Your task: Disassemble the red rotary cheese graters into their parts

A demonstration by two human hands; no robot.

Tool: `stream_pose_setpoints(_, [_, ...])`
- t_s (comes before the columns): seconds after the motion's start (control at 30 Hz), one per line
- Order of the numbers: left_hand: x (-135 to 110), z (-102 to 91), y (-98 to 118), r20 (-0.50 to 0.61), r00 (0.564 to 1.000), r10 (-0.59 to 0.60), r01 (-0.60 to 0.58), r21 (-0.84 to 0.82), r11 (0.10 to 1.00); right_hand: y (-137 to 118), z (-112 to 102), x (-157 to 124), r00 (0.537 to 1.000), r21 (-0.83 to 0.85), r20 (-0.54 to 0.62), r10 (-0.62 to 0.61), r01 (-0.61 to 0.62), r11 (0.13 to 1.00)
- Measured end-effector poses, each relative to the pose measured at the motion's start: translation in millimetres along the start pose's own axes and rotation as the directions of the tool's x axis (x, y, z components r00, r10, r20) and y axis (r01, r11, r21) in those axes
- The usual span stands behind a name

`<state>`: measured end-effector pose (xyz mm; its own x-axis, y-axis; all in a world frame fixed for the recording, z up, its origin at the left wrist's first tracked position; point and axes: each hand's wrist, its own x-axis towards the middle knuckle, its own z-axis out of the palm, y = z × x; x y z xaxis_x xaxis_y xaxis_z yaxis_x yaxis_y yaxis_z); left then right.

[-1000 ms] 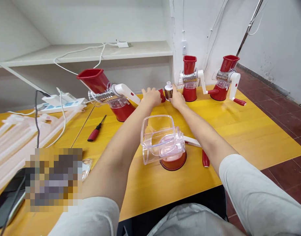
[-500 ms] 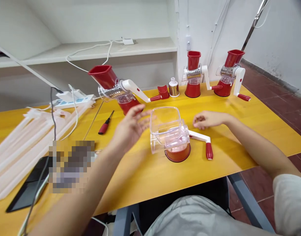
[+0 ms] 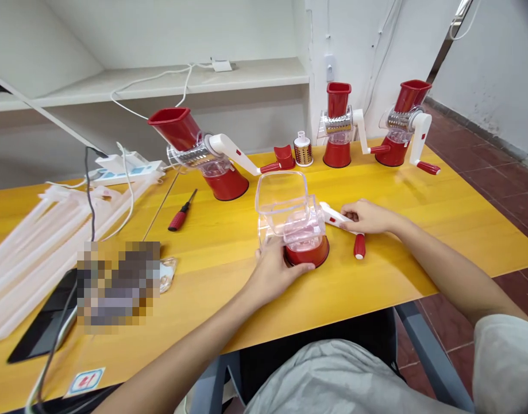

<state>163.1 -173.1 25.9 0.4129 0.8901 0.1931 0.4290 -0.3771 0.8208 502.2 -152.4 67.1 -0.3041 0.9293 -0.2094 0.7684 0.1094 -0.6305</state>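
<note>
A rotary grater body with a clear plastic housing (image 3: 285,198) and a red round base (image 3: 309,253) stands upright in front of me. My left hand (image 3: 274,273) grips its base from the near left, thumb along the front, the other fingers partly hidden behind it. On the right, a white crank arm (image 3: 330,215) with a red knob (image 3: 359,246) lies beside the base; my right hand (image 3: 362,217) pinches the arm near its middle. Whether the arm touches the housing I cannot tell.
Three assembled red graters (image 3: 227,181) (image 3: 336,152) (image 3: 393,152) stand toward the back. Between them are a grating drum (image 3: 303,150) and a red pusher (image 3: 284,156). A screwdriver (image 3: 180,218), plastic bags (image 3: 69,241), a power strip (image 3: 132,172) and a black phone-like slab (image 3: 42,325) lie left.
My left hand has come down from beside the back-left grater onto the base. My right hand has moved onto the crank arm and closed on it.
</note>
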Motion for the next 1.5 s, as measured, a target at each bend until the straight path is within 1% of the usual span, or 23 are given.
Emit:
stream_pose_setpoints(0.13, [33.8, -6.7, -4.7, 0.006, 0.999, -0.046, 0.045, 0.103, 0.994, 15.8, 6.7, 9.3, 0.989, 0.139, -0.142, 0.034, -0.014, 0.990])
stream_pose_setpoints(0.23, [58.9, -11.0, -4.5, -0.010, 0.995, -0.098, 0.098, 0.185, 0.978, 19.3, 13.5, 14.6, 0.973, 0.278, -0.224, 0.050, 0.014, 0.961])
stream_pose_setpoints(0.3, [70.8, -11.4, -5.8, -0.037, 0.993, -0.111, 0.117, 0.230, 0.966, 17.2, 17.7, 15.9, 0.969, 0.377, -0.243, 0.052, 0.044, 0.925])
stream_pose_setpoints(0.37, [75.1, -10.0, -8.7, -0.046, 0.995, -0.093, 0.102, 0.253, 0.962, 11.8, 21.1, 14.7, 0.970, 0.468, -0.240, 0.049, 0.072, 0.881])
stream_pose_setpoints(0.47, [62.2, -6.9, -13.4, -0.085, 0.995, -0.043, 0.064, 0.261, 0.963, -2.0, 25.7, 8.0, 0.968, 0.565, -0.250, 0.026, 0.124, 0.816])
stream_pose_setpoints(0.53, [42.4, -5.2, -14.3, -0.145, 0.988, -0.046, 0.076, 0.209, 0.975, -14.8, 29.3, 1.0, 0.951, 0.596, -0.308, -0.037, 0.223, 0.771])
stream_pose_setpoints(0.6, [19.8, -4.0, -12.4, -0.167, 0.985, -0.052, 0.069, 0.092, 0.993, -30.2, 33.7, -6.6, 0.911, 0.573, -0.389, -0.139, 0.357, 0.737])
stream_pose_setpoints(0.67, [1.5, -3.4, -8.7, -0.119, 0.993, -0.018, 0.008, -0.084, 0.996, -47.2, 38.3, -13.3, 0.868, 0.510, -0.434, -0.240, 0.457, 0.729])
stream_pose_setpoints(0.73, [-8.1, -4.0, -4.4, -0.044, 0.998, 0.045, -0.057, -0.353, 0.934, -63.7, 42.7, -18.0, 0.845, 0.433, -0.430, -0.317, 0.501, 0.749])
stream_pose_setpoints(0.8, [-9.6, -6.8, -0.2, -0.016, 0.996, 0.093, -0.085, -0.597, 0.797, -77.2, 47.2, -20.2, 0.824, 0.321, -0.419, -0.382, 0.528, 0.786])
stream_pose_setpoints(0.83, [-8.6, -9.2, 1.9, -0.026, 0.995, 0.099, -0.091, -0.665, 0.741, -82.1, 49.7, -20.4, 0.805, 0.253, -0.424, -0.416, 0.546, 0.799])
stream_pose_setpoints(0.87, [-7.3, -12.1, 4.0, -0.050, 0.995, 0.092, -0.101, -0.691, 0.716, -85.7, 52.6, -20.3, 0.781, 0.190, -0.438, -0.445, 0.564, 0.803])
stream_pose_setpoints(0.93, [-5.9, -18.2, 7.9, -0.110, 0.991, 0.072, -0.127, -0.662, 0.739, -88.7, 59.8, -19.6, 0.733, 0.108, -0.477, -0.484, 0.596, 0.796])
stream_pose_setpoints(1.0, [-7.1, -23.2, 10.7, -0.151, 0.985, 0.080, -0.157, -0.610, 0.777, -87.6, 68.2, -19.5, 0.717, 0.102, -0.493, -0.493, 0.611, 0.785])
stream_pose_setpoints(1.03, [-8.5, -24.8, 11.5, -0.164, 0.982, 0.089, -0.171, -0.595, 0.785, -86.1, 72.4, -20.1, 0.729, 0.128, -0.480, -0.489, 0.609, 0.782])
stream_pose_setpoints(1.1, [-11.0, -26.6, 12.1, -0.179, 0.978, 0.103, -0.191, -0.591, 0.784, -82.6, 79.2, -22.1, 0.774, 0.233, -0.415, -0.478, 0.598, 0.767])
stream_pose_setpoints(1.17, [-12.0, -27.4, 12.6, -0.200, 0.973, 0.112, -0.212, -0.595, 0.775, -80.1, 82.5, -24.5, 0.822, 0.388, -0.322, -0.471, 0.568, 0.726])
stream_pose_setpoints(1.2, [-11.7, -27.7, 13.5, -0.202, 0.973, 0.114, -0.215, -0.600, 0.770, -79.7, 82.4, -25.5, 0.833, 0.457, -0.278, -0.478, 0.552, 0.697])
stream_pose_setpoints(1.27, [-9.6, -28.3, 17.2, -0.171, 0.979, 0.114, -0.198, -0.636, 0.746, -81.6, 78.9, -26.8, 0.836, 0.507, -0.248, -0.490, 0.543, 0.669])
stream_pose_setpoints(1.33, [-6.4, -27.6, 23.2, -0.077, 0.990, 0.121, -0.140, -0.704, 0.696, -87.5, 72.7, -27.0, 0.823, 0.452, -0.329, -0.463, 0.568, 0.688])
stream_pose_setpoints(1.43, [-0.9, -21.4, 32.5, 0.106, 0.985, 0.134, -0.003, -0.777, 0.630, -100.8, 65.6, -26.0, 0.755, 0.332, -0.499, -0.426, 0.620, 0.711])
stream_pose_setpoints(1.47, [0.8, -17.7, 34.4, 0.123, 0.984, 0.126, 0.015, -0.770, 0.637, -104.9, 65.4, -25.4, 0.738, 0.309, -0.519, -0.432, 0.633, 0.710])
stream_pose_setpoints(1.5, [2.3, -13.5, 35.5, 0.100, 0.989, 0.108, 0.004, -0.753, 0.658, -108.1, 66.7, -24.6, 0.730, 0.290, -0.520, -0.443, 0.639, 0.713])
